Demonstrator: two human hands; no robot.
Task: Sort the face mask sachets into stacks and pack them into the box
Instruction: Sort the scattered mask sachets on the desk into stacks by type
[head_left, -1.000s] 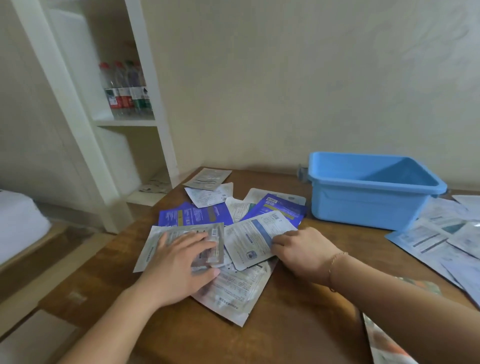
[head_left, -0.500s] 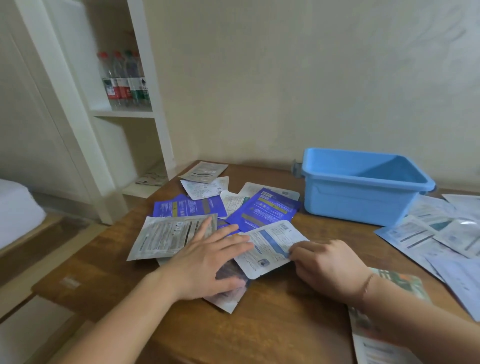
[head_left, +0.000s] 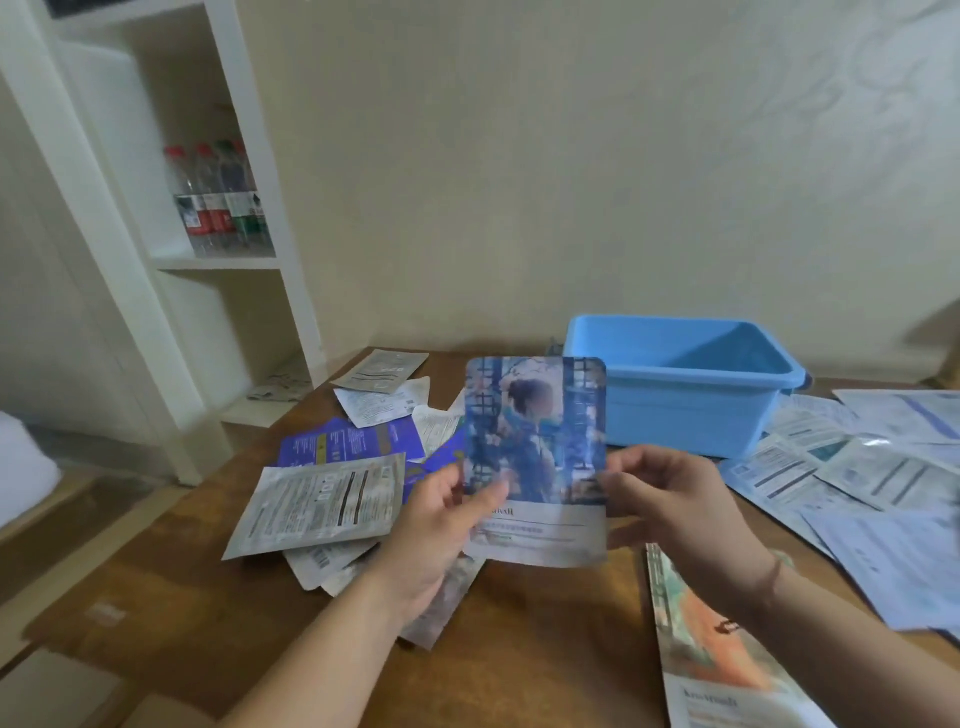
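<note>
Blue-printed sachet held upright above table, left hand and right hand pinching its side edges. Check design, lay on matching pile; box behind, apparently empty.

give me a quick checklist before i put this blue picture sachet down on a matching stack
1. Both hands grip the blue picture sachet: left hand pinches its left edge, right hand its right edge. Ok.
2. Sachet lifted off the table: ok.
3. Matching stack found: an orange picture sachet lies near right; same kind or not, cannot tell.
4. Blue box open with room inside: ok.
5. Loose pile on the left sorted: not ok, sachets overlap at mixed angles.
</note>
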